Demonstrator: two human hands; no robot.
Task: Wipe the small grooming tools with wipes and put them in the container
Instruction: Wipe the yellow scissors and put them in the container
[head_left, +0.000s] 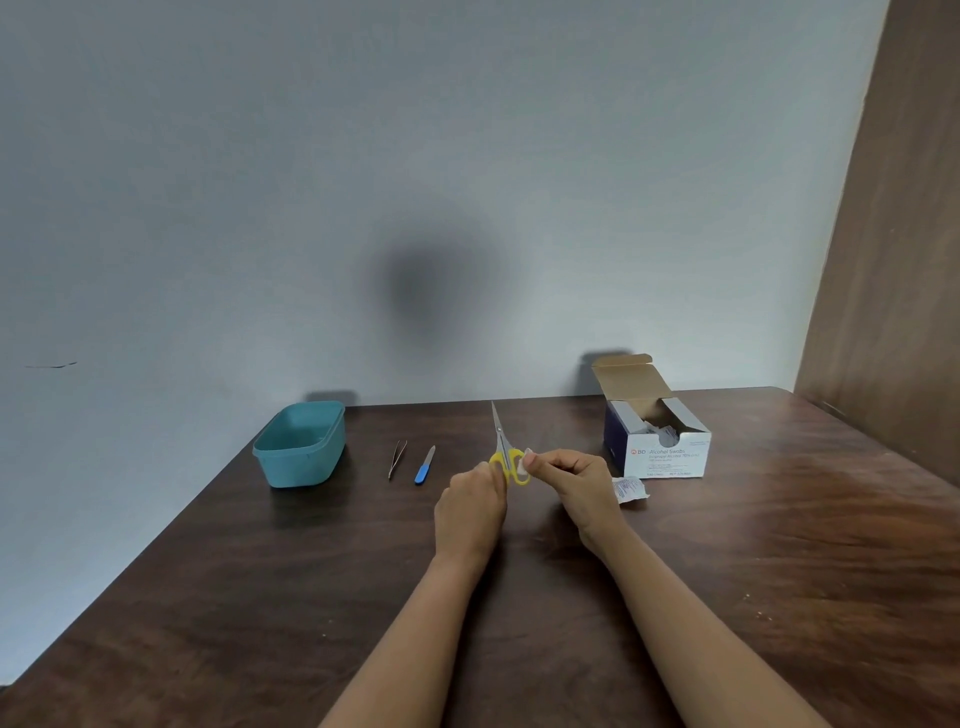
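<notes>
**Left hand (470, 506) grips the scissors (501, 441), right hand (569, 480) holds a wipe (525, 460) to the handle**

The left hand's fingers curl round the yellow handle loops. They hold the scissors above the dark wooden table (779, 545), with the closed blades pointing up and away toward the wall. The right hand pinches the small white wipe between thumb and fingertips, against the right-hand loop. A torn wrapper (629, 489) lies on the table just beside the right wrist, in front of an open box of alcohol swabs (665, 457). Left of the hands lie a blue-handled nail file (425, 465) and, near it but apart, tweezers (397, 458). Further left, close to the wall, stands the teal container (298, 465).
</notes>
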